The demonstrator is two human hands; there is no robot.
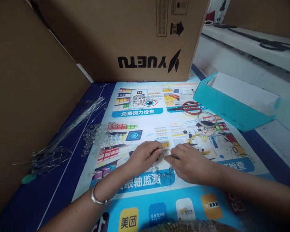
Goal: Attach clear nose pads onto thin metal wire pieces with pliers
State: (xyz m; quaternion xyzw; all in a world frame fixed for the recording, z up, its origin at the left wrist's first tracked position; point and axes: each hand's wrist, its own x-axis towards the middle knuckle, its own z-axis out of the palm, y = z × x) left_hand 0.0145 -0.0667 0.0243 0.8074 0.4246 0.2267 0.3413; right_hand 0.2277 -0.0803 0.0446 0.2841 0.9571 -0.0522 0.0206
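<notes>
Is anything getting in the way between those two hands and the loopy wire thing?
No, nothing visible is. The left hand and right hand are already at the wire piece. The clear beads and red-handled scissors lie off to the sides.

- Silver-coloured bangle [94, 198], slim and rounded — worn above the left hand [145, 155].
- Right hand [187, 164], forearm [251, 188]: bare.
- Near edge: patterned garment [188, 226] — muted olive-brown.

On the printed sheet [140, 200]: clear beads [101, 137], wires [83, 116], scissors [183, 108], teal box [229, 109]
</notes>
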